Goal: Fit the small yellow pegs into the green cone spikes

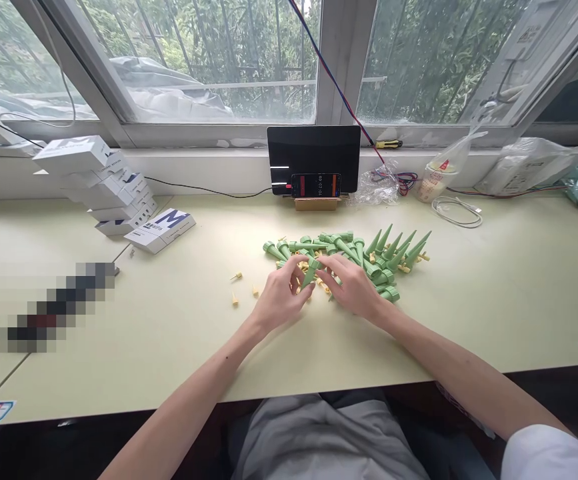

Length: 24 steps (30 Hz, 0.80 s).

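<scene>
Between my two hands, above the near side of the pile, is a green plastic plant watering spike with its ribbed cap end up and its point slanting down. My left hand is closed round the spike's body. The fingertips of my right hand pinch at its cap; whether a small part sits between them is hidden. Just beyond my hands lies a pile of similar green spikes, several standing points up at its right. Small yellow nozzles are mixed among them, and a few loose yellow nozzles lie to the left.
White boxes are stacked at the back left, with one box flat before them. A phone leans on a black screen at the back. A bagged cup and a white cable lie back right.
</scene>
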Each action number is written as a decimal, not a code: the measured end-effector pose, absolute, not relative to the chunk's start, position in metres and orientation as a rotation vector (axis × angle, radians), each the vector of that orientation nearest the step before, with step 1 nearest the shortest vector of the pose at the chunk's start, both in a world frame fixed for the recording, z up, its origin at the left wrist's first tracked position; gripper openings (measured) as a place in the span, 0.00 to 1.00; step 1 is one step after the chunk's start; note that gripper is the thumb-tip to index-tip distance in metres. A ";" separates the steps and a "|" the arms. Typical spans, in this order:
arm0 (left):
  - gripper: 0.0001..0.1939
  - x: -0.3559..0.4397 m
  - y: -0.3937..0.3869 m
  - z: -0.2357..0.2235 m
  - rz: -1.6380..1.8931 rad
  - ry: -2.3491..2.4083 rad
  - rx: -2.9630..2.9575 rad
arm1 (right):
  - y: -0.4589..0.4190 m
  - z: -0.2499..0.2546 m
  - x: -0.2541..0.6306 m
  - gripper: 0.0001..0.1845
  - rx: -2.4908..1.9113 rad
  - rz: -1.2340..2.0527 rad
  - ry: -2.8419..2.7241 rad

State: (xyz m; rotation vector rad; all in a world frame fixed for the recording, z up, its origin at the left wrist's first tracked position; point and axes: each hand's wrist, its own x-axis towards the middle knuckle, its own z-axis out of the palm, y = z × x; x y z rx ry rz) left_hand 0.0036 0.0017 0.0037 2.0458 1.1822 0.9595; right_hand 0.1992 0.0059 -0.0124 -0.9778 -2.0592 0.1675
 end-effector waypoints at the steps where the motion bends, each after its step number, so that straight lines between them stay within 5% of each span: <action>1: 0.21 0.004 0.001 0.005 0.946 1.175 2.013 | 0.006 -0.012 0.199 0.11 -0.969 0.170 -2.064; 13: 0.19 0.002 0.005 0.008 1.020 1.211 1.797 | 0.004 -0.012 0.197 0.17 -0.993 0.250 -2.015; 24: 0.18 -0.001 0.011 0.010 1.222 1.334 1.702 | -0.007 -0.009 0.181 0.10 -0.904 0.113 -2.370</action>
